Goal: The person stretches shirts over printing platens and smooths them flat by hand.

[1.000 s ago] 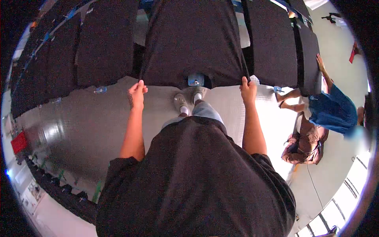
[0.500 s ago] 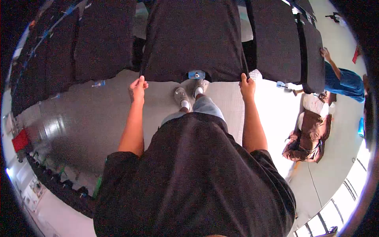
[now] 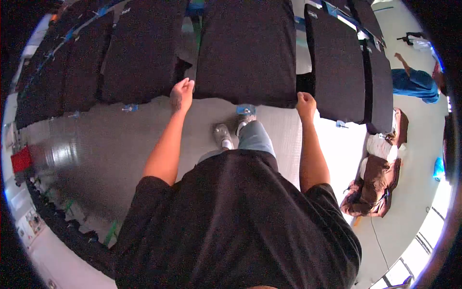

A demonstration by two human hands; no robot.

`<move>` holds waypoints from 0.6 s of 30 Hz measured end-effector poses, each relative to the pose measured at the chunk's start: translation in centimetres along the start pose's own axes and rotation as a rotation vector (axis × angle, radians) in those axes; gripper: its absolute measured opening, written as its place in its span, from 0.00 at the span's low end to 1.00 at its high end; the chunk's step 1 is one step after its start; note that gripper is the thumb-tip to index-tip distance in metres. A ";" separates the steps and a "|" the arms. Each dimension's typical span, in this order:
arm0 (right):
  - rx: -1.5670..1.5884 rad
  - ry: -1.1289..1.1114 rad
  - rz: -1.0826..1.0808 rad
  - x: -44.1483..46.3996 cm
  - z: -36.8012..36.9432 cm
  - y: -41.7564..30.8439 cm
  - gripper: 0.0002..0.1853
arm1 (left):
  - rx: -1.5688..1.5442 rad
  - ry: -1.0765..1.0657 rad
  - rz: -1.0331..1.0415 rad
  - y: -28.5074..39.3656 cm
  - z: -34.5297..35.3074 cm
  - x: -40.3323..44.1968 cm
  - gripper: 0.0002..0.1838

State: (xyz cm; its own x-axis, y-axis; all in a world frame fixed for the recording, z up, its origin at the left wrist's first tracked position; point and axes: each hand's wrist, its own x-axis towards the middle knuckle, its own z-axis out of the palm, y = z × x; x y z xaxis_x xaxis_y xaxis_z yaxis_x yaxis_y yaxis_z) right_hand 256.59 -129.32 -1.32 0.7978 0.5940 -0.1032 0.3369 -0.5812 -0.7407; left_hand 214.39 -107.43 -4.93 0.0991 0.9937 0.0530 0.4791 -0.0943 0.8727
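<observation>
A black cloth (image 3: pixel 246 53) lies stretched flat over a long panel in front of me, and a blue fitting (image 3: pixel 246 110) shows below its near edge. Just off the cloth's left edge is my left hand (image 3: pixel 182 95), its fingers pressed together and no fabric visible in them. My right hand (image 3: pixel 306 105) is closed in a pinch at the near right corner of the same cloth.
More black-covered panels (image 3: pixel 142 53) hang to the left and right (image 3: pixel 337 67). A person in a blue top (image 3: pixel 415 85) is at the right. Below them lie brown and white bundles (image 3: pixel 378 185). A red object (image 3: pixel 21 159) is at the far left.
The cloth's near corners, pulled outward before, now lie straighter. My left hand has come off its corner and moved right and up. The person in blue has moved away from the panels.
</observation>
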 end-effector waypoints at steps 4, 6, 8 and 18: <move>0.128 -0.030 0.012 2.0 2.0 -4.0 0.16 | 0.290 -0.283 -0.157 3.3 1.7 3.1 0.19; 0.251 -0.070 0.108 4.9 4.9 1.0 0.15 | 0.234 -0.247 -0.124 1.9 3.0 3.3 0.18; 0.252 -0.080 0.104 4.3 4.0 -0.3 0.15 | 0.047 -0.220 -0.306 2.2 2.8 2.9 0.19; 1.115 -0.407 0.811 5.2 2.3 -1.8 0.16 | -0.587 -0.465 -0.797 2.2 0.8 4.1 0.14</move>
State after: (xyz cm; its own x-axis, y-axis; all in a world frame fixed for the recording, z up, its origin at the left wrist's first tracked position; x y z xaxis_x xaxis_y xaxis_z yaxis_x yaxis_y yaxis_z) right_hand 258.98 -123.90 -2.02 0.3164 0.5415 -0.7789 -0.8452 -0.2119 -0.4907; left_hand 216.54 -103.59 -3.22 0.3239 0.6246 -0.7106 0.0736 0.7322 0.6771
